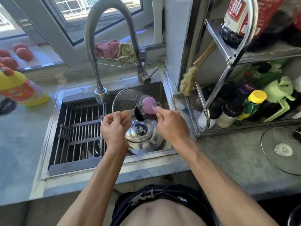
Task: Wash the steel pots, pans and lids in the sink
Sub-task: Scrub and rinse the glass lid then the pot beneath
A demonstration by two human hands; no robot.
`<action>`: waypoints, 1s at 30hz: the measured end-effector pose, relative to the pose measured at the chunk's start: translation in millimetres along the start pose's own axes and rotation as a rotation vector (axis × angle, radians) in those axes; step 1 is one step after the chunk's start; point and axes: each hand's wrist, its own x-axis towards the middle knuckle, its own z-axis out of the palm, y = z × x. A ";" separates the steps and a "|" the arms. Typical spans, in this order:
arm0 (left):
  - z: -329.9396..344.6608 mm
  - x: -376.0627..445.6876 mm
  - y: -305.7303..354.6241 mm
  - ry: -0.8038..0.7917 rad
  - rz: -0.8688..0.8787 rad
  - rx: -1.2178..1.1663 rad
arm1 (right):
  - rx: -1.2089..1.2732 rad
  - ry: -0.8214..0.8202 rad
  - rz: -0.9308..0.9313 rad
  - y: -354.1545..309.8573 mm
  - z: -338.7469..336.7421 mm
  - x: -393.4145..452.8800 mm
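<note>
over the sink (55, 111), left fingers (121, 115) pinch the glass lid's (125, 100) rim.

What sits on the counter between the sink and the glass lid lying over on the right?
In the head view, only bare grey counter lies between the sink and the glass lid; the steel rack's foot stands just behind that stretch.

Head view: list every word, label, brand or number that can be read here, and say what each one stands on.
None can be read for certain.
Dark bottle on the rack's top shelf: large white characters on a red label, too blurred and cut off to read.
Yellow detergent bottle: orange label with a blurred logo, unreadable.
Yellow-capped bottle and the dark jars beside it: label print too small.
Glass lid and steel pot: no text shows.
</note>
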 end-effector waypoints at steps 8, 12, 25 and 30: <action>-13.0 -4.0 2.1 0.040 -0.007 -0.005 | -0.037 -0.056 -0.015 -2.4 7.0 10.4; -7.9 -4.1 -0.1 0.041 -0.009 -0.003 | -0.049 -0.079 -0.067 -3.9 12.4 9.7; 8.4 0.0 -6.2 0.051 0.005 0.023 | -0.184 -0.133 -0.175 0.8 11.0 10.1; 14.8 -0.3 -3.7 -0.017 0.089 0.090 | -0.222 -0.080 -0.113 3.7 3.0 27.3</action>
